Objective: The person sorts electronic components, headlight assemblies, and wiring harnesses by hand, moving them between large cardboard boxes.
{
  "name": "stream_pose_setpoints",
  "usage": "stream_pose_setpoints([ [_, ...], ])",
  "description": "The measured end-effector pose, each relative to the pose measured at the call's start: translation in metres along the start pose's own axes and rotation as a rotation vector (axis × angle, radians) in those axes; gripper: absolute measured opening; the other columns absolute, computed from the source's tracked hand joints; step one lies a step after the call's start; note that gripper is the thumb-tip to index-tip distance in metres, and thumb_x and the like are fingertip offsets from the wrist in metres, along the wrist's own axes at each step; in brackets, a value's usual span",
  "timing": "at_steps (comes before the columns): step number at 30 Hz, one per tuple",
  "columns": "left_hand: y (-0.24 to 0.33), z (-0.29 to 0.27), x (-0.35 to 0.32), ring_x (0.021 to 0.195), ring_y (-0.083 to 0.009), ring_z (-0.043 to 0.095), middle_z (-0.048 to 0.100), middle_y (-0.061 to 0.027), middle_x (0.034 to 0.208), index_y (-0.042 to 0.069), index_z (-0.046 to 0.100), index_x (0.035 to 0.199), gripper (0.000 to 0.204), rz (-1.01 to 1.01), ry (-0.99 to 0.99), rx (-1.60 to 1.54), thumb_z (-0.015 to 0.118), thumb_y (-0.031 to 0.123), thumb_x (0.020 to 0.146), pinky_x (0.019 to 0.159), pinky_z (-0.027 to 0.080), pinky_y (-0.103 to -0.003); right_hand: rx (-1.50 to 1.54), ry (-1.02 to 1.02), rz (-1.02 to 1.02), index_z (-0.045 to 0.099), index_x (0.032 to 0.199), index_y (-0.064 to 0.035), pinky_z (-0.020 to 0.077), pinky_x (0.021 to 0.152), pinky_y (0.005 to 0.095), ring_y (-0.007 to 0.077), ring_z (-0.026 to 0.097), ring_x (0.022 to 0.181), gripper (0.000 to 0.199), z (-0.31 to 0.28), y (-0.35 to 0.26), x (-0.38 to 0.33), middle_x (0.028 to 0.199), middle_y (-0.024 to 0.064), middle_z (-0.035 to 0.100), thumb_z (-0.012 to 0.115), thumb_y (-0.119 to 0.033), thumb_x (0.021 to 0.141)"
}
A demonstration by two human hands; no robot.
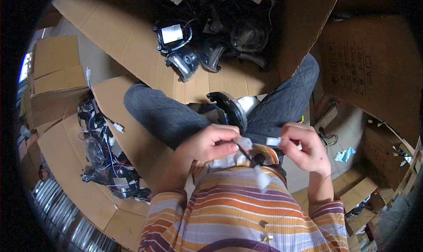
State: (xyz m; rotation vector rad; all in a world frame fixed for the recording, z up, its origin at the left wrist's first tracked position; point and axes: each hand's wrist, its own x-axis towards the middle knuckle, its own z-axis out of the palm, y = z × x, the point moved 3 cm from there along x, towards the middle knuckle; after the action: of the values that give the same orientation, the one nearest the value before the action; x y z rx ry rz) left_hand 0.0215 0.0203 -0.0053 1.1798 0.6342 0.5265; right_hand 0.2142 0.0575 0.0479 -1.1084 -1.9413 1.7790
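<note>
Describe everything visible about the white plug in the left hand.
The white plug is a small, blocky connector, plastic by its look, pinched between the thumb and fingers of the left hand. A dark wire runs from it down toward the striped shirt. Its open end points toward a second white plug held in the right hand; the two are close but apart.

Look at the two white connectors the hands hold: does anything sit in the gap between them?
Nothing visible does. The left hand pinches one white connector, the right hand the other white connector; between them is open space.
</note>
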Motion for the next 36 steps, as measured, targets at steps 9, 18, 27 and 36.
stream_pose_setpoints([
  [9, -0.005, -0.006, -0.001, 0.065, -0.005, 0.045, 0.05, 0.0002, 0.069, -0.001, 0.056, 0.083, 0.011, 0.041, 0.228, -0.227, 0.048, 0.001, 0.075, 0.06, 0.035, -0.018, 0.186, 0.058, -0.003, 0.049, 0.064, 0.0002, 0.0342, 0.047, 0.0269, 0.0178, 0.045, 0.053, 0.006, -0.008, -0.003, -0.015, 0.059, 0.0076, 0.046, 0.047, -0.003, 0.068],
  [18, -0.004, -0.005, -0.008, 0.064, -0.0085, 0.045, 0.049, -0.003, 0.066, -0.002, 0.056, 0.079, 0.01, -0.105, 0.34, -0.172, 0.047, 0.001, 0.075, 0.06, 0.035, -0.02, 0.112, 0.067, -0.122, 0.049, 0.064, 0.0009, 0.0358, 0.048, 0.0301, 0.0225, 0.045, 0.054, 0.006, -0.005, -0.01, -0.009, 0.059, 0.0089, 0.047, 0.049, -0.004, 0.068],
  [27, -0.005, -0.004, -0.015, 0.058, -0.0097, 0.042, 0.048, -0.0024, 0.063, 0.0, 0.056, 0.079, 0.009, -0.028, 0.276, 0.027, 0.053, 0.003, 0.071, 0.054, 0.033, -0.021, -0.039, 0.094, -0.072, 0.046, 0.063, 0.0008, 0.036, 0.05, 0.0315, 0.0255, 0.045, 0.055, 0.008, 0.003, -0.003, -0.008, 0.059, 0.0107, 0.046, 0.048, -0.004, 0.069],
  [36, 0.097, 0.007, -0.191, 0.056, -0.0174, 0.046, 0.053, -0.0064, 0.067, 0.001, 0.058, 0.076, 0.024, -0.062, 0.969, 0.508, 0.059, 0.022, 0.063, 0.05, 0.036, -0.025, 0.09, 0.164, 0.019, 0.046, 0.059, 0.0005, 0.0295, 0.043, 0.0254, 0.0142, 0.04, 0.048, 0.01, -0.014, 0.013, -0.014, 0.054, 0.0058, 0.042, 0.046, -0.004, 0.068],
])
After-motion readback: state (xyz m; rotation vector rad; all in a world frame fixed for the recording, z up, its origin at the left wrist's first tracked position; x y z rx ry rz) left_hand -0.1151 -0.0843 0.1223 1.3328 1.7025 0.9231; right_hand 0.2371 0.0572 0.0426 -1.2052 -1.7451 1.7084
